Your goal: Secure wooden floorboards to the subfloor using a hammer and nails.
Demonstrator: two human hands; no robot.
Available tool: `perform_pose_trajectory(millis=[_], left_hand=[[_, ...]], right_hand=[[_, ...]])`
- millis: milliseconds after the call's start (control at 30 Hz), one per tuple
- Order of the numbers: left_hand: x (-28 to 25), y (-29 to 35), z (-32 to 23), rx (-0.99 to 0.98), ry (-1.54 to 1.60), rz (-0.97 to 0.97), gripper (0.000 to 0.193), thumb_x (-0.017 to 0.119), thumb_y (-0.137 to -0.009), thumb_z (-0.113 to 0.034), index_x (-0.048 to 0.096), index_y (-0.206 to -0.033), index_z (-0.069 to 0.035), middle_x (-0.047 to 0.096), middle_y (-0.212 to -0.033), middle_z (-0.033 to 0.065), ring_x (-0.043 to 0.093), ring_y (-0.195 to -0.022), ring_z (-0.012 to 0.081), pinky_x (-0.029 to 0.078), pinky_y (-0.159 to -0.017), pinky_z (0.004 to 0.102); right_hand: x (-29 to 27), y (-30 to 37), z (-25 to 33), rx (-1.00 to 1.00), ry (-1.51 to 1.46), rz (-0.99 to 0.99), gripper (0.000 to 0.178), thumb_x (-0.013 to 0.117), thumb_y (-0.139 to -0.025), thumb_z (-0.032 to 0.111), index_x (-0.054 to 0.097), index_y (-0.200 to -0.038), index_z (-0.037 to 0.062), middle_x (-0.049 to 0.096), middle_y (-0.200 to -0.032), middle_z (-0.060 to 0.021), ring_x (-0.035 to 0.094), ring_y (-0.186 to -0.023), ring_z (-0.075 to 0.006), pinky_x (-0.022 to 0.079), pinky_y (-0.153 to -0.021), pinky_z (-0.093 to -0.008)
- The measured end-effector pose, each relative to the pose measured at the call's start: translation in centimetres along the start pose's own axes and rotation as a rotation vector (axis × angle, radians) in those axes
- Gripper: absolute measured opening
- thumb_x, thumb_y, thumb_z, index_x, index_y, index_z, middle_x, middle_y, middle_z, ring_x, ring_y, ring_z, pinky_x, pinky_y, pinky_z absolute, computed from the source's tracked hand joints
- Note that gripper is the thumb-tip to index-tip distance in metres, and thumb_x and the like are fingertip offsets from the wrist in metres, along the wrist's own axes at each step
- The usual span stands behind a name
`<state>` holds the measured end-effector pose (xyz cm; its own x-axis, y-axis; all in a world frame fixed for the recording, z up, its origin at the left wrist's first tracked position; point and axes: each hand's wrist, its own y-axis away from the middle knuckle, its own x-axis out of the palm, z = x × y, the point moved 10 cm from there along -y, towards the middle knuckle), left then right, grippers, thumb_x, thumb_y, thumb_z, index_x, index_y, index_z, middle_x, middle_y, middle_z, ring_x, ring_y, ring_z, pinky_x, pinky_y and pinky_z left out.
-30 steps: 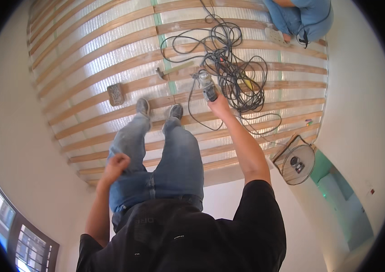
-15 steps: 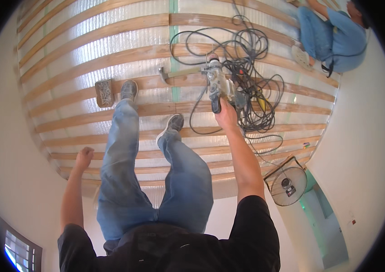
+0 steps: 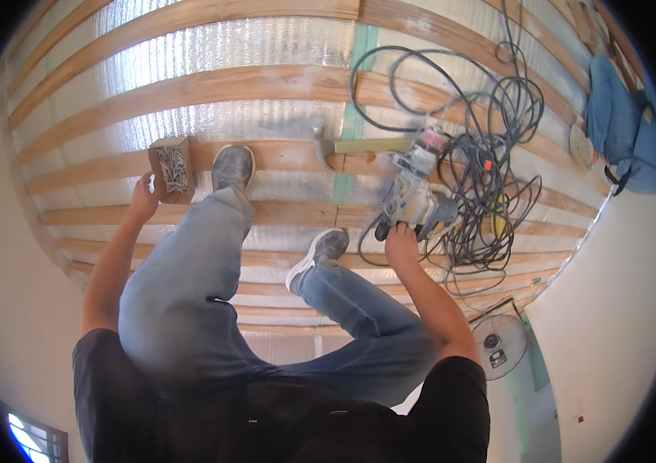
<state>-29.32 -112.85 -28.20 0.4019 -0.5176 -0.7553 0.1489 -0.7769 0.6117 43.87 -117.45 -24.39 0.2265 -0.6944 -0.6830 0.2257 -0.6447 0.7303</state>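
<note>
Across the open floor battens, the right hand (image 3: 403, 238) is clamped on the power tool (image 3: 413, 197); the left hand (image 3: 142, 199) touches a small box (image 3: 171, 168), closure unclear. Tangled cables (image 3: 490, 154) could snag a foot.

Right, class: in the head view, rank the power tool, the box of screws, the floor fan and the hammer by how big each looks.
1. Power tool, clearly largest.
2. Floor fan.
3. Box of screws; close to the fan, and fisheye bending near the rim makes that order unsure.
4. Hammer, slimmest.
</note>
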Motion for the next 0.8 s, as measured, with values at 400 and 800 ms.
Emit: perform_pose_trajectory(millis=[400, 800], left_hand=[[2.7, -1.8, 1.6, -0.241, 0.418, -0.385, 0.042, 0.050, -0.108, -0.034, 0.065, -0.120, 0.003, 0.070, -0.104, 0.0291, 0.065, -0.100, 0.0491, 0.050, -0.089, 0.0504], [-11.5, -16.9, -4.0, -0.048, 0.293, -0.496, 0.032, 0.052, -0.107, -0.029, 0.062, -0.108, 0.001, 0.066, -0.107, 0.0317, 0.062, -0.105, 0.0502, 0.049, -0.089, 0.0551]], right_hand=[[-18.7, -16.9, 9.5, -0.337, 0.158, -0.435, 0.025, 0.066, -0.090, 0.020, 0.065, -0.112, 0.0078, 0.067, -0.103, -0.0120, 0.066, -0.102, -0.0304, 0.055, -0.086, -0.0433], [-15.2, -21.6, 10.7, -0.410, 0.165, -0.168, 0.037, 0.077, -0.087, 0.030, 0.063, -0.111, 0.0049, 0.064, -0.109, -0.0134, 0.064, -0.106, -0.0339, 0.053, -0.089, -0.0464]])
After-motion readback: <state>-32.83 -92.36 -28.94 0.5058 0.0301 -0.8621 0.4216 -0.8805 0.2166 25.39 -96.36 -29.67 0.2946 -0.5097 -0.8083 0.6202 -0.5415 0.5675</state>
